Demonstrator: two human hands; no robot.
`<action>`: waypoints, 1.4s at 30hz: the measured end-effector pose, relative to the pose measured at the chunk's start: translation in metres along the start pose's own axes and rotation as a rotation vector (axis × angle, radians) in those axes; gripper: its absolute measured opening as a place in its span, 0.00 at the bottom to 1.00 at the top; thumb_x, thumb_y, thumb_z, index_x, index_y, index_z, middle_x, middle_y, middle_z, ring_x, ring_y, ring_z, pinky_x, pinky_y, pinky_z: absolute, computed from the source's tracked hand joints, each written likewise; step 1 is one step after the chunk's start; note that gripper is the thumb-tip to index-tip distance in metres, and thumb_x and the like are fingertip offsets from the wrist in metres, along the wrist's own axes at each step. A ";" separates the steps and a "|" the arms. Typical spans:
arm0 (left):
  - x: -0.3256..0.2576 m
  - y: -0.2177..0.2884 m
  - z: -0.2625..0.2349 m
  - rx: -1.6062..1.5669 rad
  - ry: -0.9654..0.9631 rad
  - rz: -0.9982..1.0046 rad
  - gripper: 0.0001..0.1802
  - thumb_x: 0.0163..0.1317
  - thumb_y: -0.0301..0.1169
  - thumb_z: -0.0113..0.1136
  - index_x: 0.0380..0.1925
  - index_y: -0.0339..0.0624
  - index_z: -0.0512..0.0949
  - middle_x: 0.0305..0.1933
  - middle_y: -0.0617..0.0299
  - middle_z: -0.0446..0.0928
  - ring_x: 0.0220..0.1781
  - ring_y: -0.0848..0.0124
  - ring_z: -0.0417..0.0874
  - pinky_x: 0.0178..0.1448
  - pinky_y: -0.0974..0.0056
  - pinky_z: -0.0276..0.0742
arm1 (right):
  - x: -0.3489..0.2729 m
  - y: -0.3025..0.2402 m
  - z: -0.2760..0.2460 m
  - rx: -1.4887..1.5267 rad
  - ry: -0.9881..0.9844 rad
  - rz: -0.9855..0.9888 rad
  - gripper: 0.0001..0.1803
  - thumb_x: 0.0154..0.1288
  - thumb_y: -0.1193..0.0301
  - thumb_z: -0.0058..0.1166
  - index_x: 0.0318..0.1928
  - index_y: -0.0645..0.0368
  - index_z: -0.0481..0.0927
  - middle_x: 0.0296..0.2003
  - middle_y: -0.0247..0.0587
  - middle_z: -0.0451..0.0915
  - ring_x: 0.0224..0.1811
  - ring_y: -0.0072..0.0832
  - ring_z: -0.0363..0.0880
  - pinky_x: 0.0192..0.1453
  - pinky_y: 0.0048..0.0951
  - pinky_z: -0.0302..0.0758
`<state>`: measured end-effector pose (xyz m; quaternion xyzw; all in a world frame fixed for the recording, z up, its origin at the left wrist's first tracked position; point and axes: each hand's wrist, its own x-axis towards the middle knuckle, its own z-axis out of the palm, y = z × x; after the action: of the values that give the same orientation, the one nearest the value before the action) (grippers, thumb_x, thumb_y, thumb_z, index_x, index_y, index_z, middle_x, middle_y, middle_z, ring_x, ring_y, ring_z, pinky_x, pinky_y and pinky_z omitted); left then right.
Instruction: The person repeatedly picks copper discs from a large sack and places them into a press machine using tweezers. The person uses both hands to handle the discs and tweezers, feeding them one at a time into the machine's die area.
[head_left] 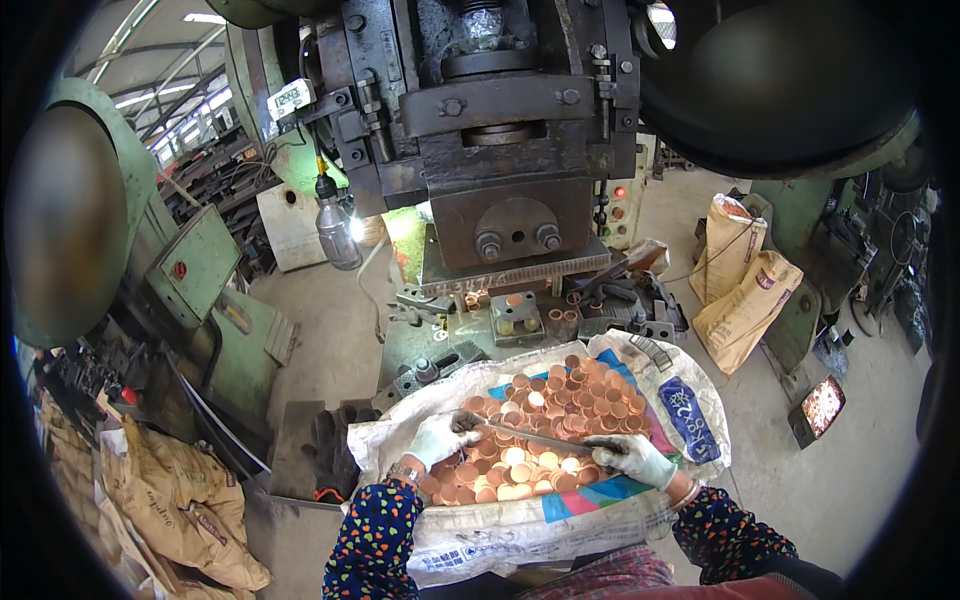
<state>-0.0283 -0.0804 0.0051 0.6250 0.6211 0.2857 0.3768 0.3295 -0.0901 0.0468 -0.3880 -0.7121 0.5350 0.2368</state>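
My right hand (632, 458) has its grip pinched shut on the near end of a thin metal rod (545, 440), and my left hand (440, 437) has its gloved fingers curled around the far end, so the rod lies across the heap of copper discs (545, 425) between my two hands. The discs are piled in the open mouth of a white woven sack (690, 400) just in front of me, below the press die (515, 315), where one disc already sits in the seat. I judge I am at the picking stage, using the rod to rake or separate blanks from the pile. The next move calls for a steady, shallow stroke so the discs slide without spilling over the sack's rim, and for hands well away from the ram (515, 215) above.
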 end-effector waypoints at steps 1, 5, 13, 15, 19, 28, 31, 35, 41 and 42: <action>0.001 -0.001 0.000 -0.059 -0.023 -0.017 0.14 0.55 0.35 0.66 0.43 0.46 0.82 0.36 0.65 0.83 0.36 0.76 0.82 0.43 0.69 0.78 | 0.000 0.002 0.000 -0.004 -0.011 -0.017 0.21 0.68 0.68 0.51 0.58 0.66 0.72 0.36 0.29 0.77 0.34 0.15 0.71 0.42 0.20 0.72; 0.001 -0.007 0.001 -0.080 -0.030 -0.002 0.15 0.56 0.37 0.66 0.42 0.46 0.82 0.36 0.64 0.84 0.36 0.76 0.83 0.44 0.70 0.78 | 0.000 0.001 -0.001 -0.001 -0.056 -0.038 0.21 0.68 0.69 0.51 0.58 0.66 0.72 0.34 0.29 0.77 0.33 0.14 0.71 0.41 0.19 0.72; 0.003 -0.011 0.002 -0.169 -0.027 0.022 0.14 0.57 0.35 0.65 0.43 0.45 0.82 0.35 0.64 0.83 0.35 0.77 0.82 0.42 0.70 0.78 | -0.014 -0.009 -0.001 0.392 0.040 -0.046 0.26 0.65 0.67 0.56 0.60 0.68 0.70 0.34 0.28 0.75 0.32 0.13 0.70 0.36 0.17 0.70; 0.003 -0.011 0.001 -0.122 -0.029 0.010 0.14 0.57 0.35 0.65 0.42 0.45 0.82 0.35 0.64 0.83 0.34 0.77 0.82 0.42 0.70 0.78 | -0.017 -0.012 -0.002 0.366 0.044 -0.054 0.27 0.65 0.67 0.56 0.61 0.68 0.68 0.33 0.28 0.74 0.30 0.13 0.69 0.34 0.16 0.68; 0.001 -0.007 -0.002 -0.108 -0.029 0.002 0.14 0.57 0.36 0.66 0.42 0.43 0.82 0.35 0.64 0.83 0.34 0.78 0.82 0.42 0.70 0.78 | -0.013 -0.017 0.001 0.307 0.027 0.062 0.26 0.66 0.69 0.54 0.61 0.67 0.68 0.36 0.28 0.75 0.32 0.13 0.70 0.36 0.16 0.70; -0.004 0.006 -0.004 -0.231 0.030 0.022 0.12 0.58 0.31 0.64 0.42 0.42 0.81 0.35 0.66 0.82 0.34 0.81 0.80 0.41 0.72 0.78 | 0.003 -0.040 -0.050 -0.139 0.042 0.005 0.24 0.65 0.62 0.55 0.58 0.60 0.75 0.32 0.29 0.79 0.32 0.14 0.74 0.38 0.19 0.74; 0.004 0.012 -0.009 -0.464 0.072 0.079 0.09 0.59 0.26 0.62 0.39 0.39 0.77 0.32 0.66 0.80 0.34 0.79 0.81 0.39 0.73 0.79 | 0.023 -0.051 -0.082 -0.388 0.143 -0.147 0.23 0.65 0.62 0.54 0.57 0.60 0.75 0.32 0.33 0.82 0.30 0.18 0.75 0.38 0.24 0.75; 0.024 0.024 -0.025 -0.588 0.142 0.129 0.07 0.61 0.26 0.61 0.38 0.39 0.75 0.31 0.66 0.79 0.31 0.78 0.81 0.31 0.73 0.77 | 0.069 -0.064 -0.119 -0.385 0.183 -0.094 0.20 0.64 0.62 0.53 0.54 0.55 0.77 0.28 0.45 0.82 0.25 0.27 0.80 0.32 0.28 0.76; 0.071 0.042 -0.033 -0.683 0.286 0.131 0.08 0.62 0.28 0.60 0.40 0.39 0.76 0.35 0.64 0.79 0.33 0.76 0.82 0.35 0.72 0.81 | 0.147 -0.068 -0.135 -1.180 0.313 -0.395 0.17 0.68 0.59 0.44 0.53 0.47 0.75 0.36 0.42 0.80 0.41 0.37 0.79 0.44 0.37 0.76; 0.079 0.043 -0.032 -0.707 0.299 0.161 0.08 0.63 0.29 0.60 0.40 0.39 0.76 0.35 0.64 0.79 0.33 0.76 0.82 0.35 0.71 0.81 | 0.157 -0.069 -0.134 -1.237 0.308 -0.426 0.17 0.68 0.59 0.45 0.53 0.47 0.75 0.35 0.40 0.80 0.39 0.37 0.80 0.41 0.36 0.77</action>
<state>-0.0252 0.0035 0.0494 0.4550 0.4814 0.5986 0.4505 0.3174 0.1050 0.1417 -0.3752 -0.9066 -0.0918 0.1701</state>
